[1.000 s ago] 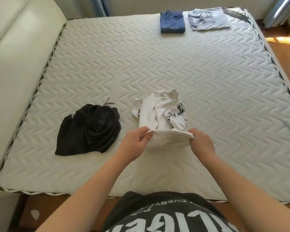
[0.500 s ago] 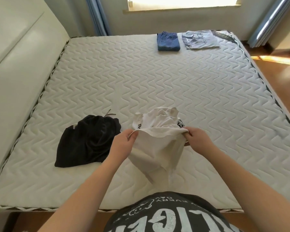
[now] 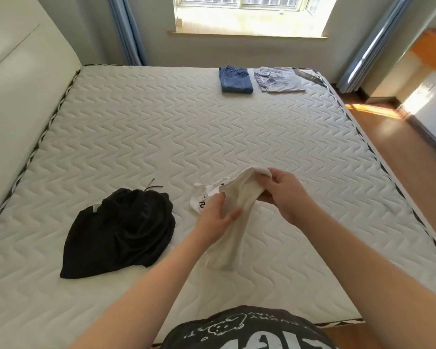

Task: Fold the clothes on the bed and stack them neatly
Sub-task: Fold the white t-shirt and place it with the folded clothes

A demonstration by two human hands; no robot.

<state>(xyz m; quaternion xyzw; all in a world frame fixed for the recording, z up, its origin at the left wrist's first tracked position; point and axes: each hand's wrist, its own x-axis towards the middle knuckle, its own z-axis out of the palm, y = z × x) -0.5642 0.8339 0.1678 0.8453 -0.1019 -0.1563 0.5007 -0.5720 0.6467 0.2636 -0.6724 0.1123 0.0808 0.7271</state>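
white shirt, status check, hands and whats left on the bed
Both hands, left and right, gripping white shirt, lifted, unfolded. Black garment crumpled beside it. Jeans, grey shirt folded at far edge. Nothing in the way.

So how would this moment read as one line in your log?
step: sorting out white shirt | left hand: holds shirt | right hand: holds shirt | black garment: unfolded | jeans: folded

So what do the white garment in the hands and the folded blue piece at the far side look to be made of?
White garment: probably soft cotton jersey, matte; it hangs limp and creases easily, with black print. Blue piece: probably denim, matte mid-blue with visible seams and a gathered waistband; it is too far off to be sure.
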